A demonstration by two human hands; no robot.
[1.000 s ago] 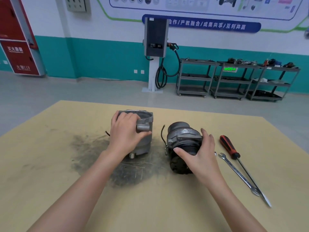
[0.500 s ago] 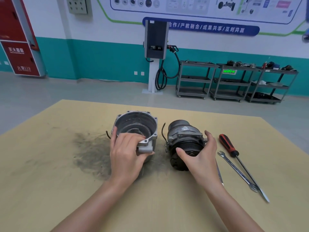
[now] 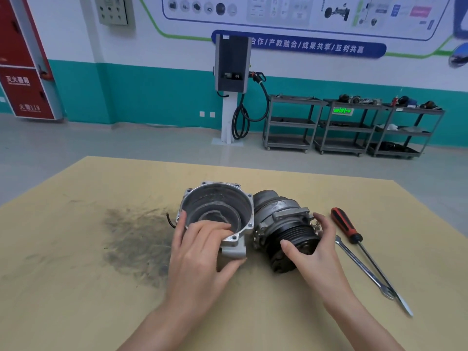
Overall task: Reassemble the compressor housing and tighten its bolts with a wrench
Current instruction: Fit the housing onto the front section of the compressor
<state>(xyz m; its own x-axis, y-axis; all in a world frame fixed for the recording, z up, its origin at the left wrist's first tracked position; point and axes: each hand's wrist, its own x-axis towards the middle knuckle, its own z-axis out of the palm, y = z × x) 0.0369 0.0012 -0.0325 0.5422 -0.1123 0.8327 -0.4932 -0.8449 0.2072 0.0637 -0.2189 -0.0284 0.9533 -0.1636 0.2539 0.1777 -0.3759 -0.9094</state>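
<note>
Bench (image 3: 76, 249) first, then the two halves side by side at its middle: the left hand (image 3: 200, 259) grasps the open housing shell (image 3: 217, 206) by its near rim, hollow tilted up, while the right hand (image 3: 319, 252) wraps its fingers round the compressor body (image 3: 281, 221) at the pulley end. Mating appears under way (no bolts visible); next, line up the flanges, then reach for the wrench (image 3: 362, 267) beside the screwdriver (image 3: 347, 228).

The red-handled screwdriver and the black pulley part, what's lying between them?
In the head view, the silver steel wrench lies on the table between the red-handled screwdriver and the black-pulleyed compressor body; the right hand gripping that body is there too.
</note>
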